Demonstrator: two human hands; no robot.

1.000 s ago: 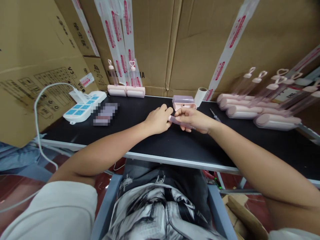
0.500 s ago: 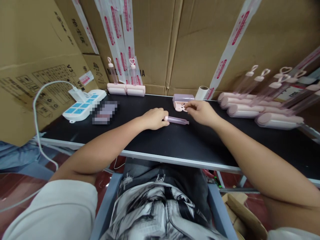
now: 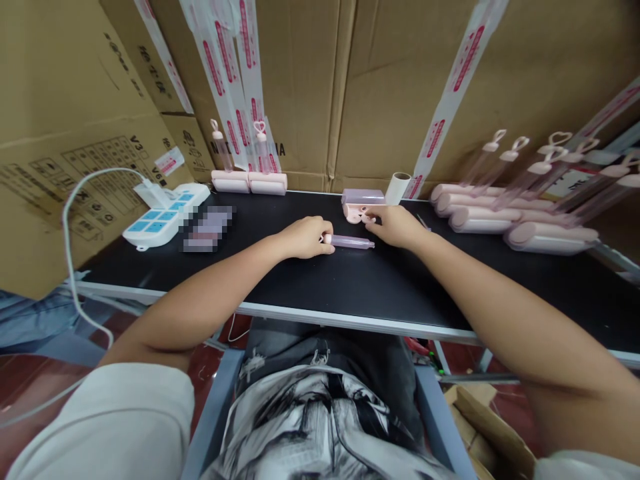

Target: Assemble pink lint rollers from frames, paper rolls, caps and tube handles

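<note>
My left hand (image 3: 310,238) is closed round the pale pink cap end of a translucent pink tube handle (image 3: 353,242), which points right, just above or on the black tabletop. My right hand (image 3: 395,225) has its thumb and fingers bent together at the small pink end pieces (image 3: 354,213) of a lint roller case. The case's translucent lilac cover (image 3: 363,196) lies behind those pieces. My fingertips partly hide the right end piece, so the exact grip there is unclear. A white paper roll (image 3: 399,189) stands upright behind my right hand.
Two pink lint rollers (image 3: 268,183) with upright handles stand at the back left, and several more (image 3: 487,219) on the right. A white power strip (image 3: 165,217) with a plugged-in cable and a blurred-out flat item (image 3: 207,229) are at left. Cardboard (image 3: 300,87) walls the back.
The view has shifted slightly. My right hand has moved a little left and closer over the pink end pieces. My left hand still holds the tube handle.
</note>
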